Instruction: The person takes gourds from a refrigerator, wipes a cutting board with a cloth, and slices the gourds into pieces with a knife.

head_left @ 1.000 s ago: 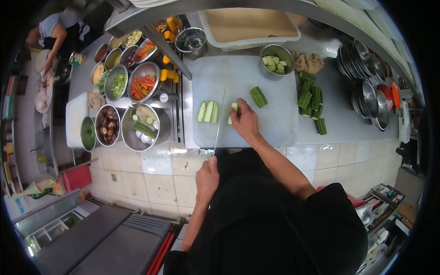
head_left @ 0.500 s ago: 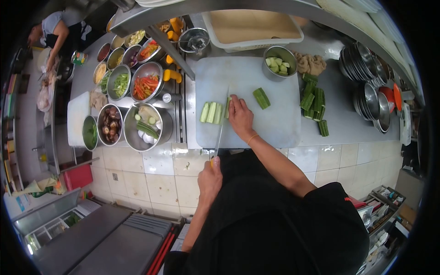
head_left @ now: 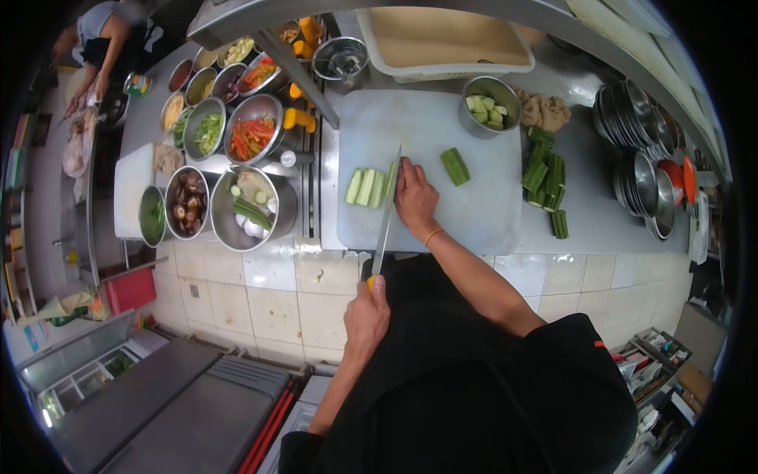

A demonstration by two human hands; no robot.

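Note:
My left hand [head_left: 368, 320] is closed round the yellow handle of a long kitchen knife [head_left: 385, 213]. Its blade points away from me over the white cutting board [head_left: 482, 213]. Curled beside the blade, my right hand [head_left: 416, 196] presses on a piece of green gourd, mostly hidden under the fingers. A thin green slice [head_left: 390, 178] shows just left of the blade. Several pale green strips [head_left: 365, 187] lie side by side farther left. An uncut dark green chunk [head_left: 455, 167] rests right of my right hand. Green cubes fill a steel pot [head_left: 489, 126] at the board's far right corner.
More dark green chunks [head_left: 545, 186] lie right of the board, near a crumpled cloth [head_left: 543, 110]. Stacked steel bowls [head_left: 643, 182] stand farther right. Bowls of cut vegetables [head_left: 253, 130] crowd the left counter. A white bin [head_left: 446, 47] sits behind. Another person [head_left: 110, 39] works at far left.
The knife's tip has shifted slightly right, and a thin green slice now shows left of the blade. My right hand stays beside it. The whole view has shifted a little.

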